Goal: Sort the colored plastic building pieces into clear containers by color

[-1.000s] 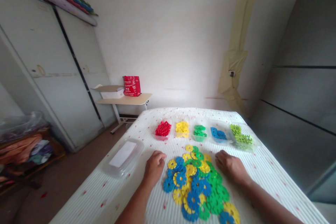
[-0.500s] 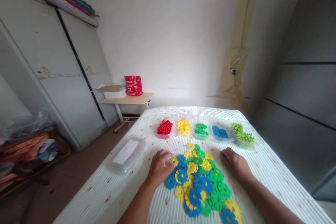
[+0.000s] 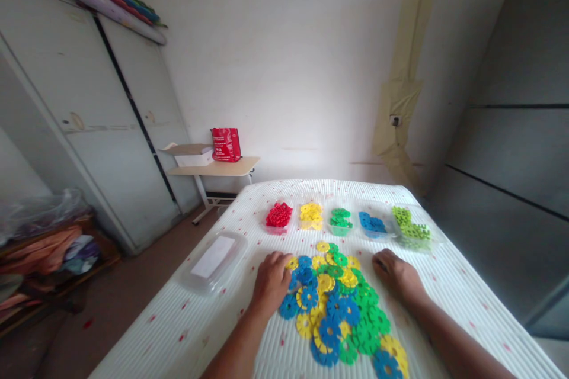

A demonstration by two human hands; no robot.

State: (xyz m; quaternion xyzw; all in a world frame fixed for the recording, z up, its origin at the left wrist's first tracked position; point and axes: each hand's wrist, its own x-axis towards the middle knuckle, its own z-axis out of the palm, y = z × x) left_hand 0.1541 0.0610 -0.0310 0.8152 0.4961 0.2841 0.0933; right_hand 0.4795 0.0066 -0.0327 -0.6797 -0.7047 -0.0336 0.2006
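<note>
A heap of flat yellow, blue and green plastic discs (image 3: 340,308) lies on the white table (image 3: 186,320) in front of me. My left hand (image 3: 271,281) rests palm down on the heap's left edge, fingers curled over a yellow and a blue disc. At the heap's right edge my right hand (image 3: 395,275) lies on the cloth with its fingers curled under; what they hold is hidden. Behind the heap stands a row of small clear trays: red discs (image 3: 278,215), yellow discs (image 3: 310,216), green discs (image 3: 340,220), blue discs (image 3: 372,225) and lime pieces (image 3: 411,228).
A clear lidded box (image 3: 213,260) with a white sheet inside sits at the table's left. Beyond it are a small side table (image 3: 213,169) with a red bag (image 3: 226,144), a white wardrobe (image 3: 89,130) and a cluttered shelf (image 3: 44,254) on the left.
My left hand has slid right from beside the heap onto its left edge. My right hand has barely shifted. The view has moved slightly closer.
</note>
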